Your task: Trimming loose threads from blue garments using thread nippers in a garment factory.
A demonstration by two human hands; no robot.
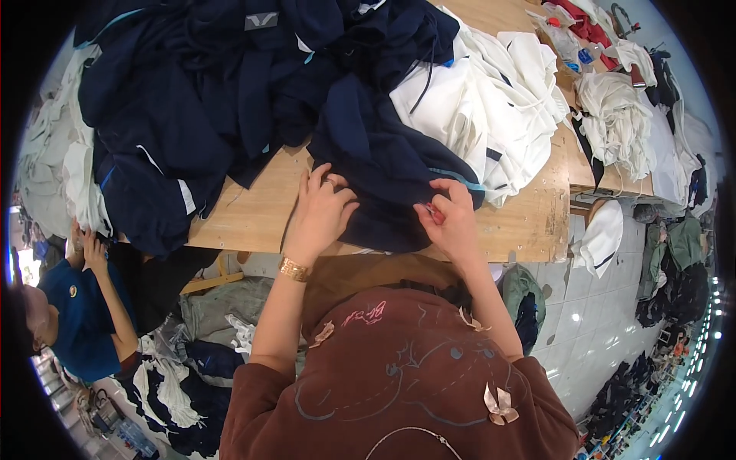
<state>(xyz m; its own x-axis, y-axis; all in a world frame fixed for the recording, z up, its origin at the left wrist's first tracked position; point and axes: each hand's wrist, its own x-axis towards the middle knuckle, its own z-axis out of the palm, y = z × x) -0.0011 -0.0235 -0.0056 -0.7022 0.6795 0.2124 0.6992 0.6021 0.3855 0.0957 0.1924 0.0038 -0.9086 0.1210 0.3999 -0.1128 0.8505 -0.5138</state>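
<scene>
Navy garment (376, 153) lies at the near edge of the wooden table (529, 230), light-blue strip along its right side. Left hand (322, 218), gold bracelet (294, 268) on wrist: fingers bent, resting on the cloth's left part; can't tell if it's pinching fabric. Right hand (454, 226): closed around a small red thing (437, 215), kind unclear, at the cloth's right part. Navy pile (176, 84) beyond and left, white pile (514, 100) beyond and right. Co-worker (88, 314) far left, hands at pale cloth (57, 169).
</scene>
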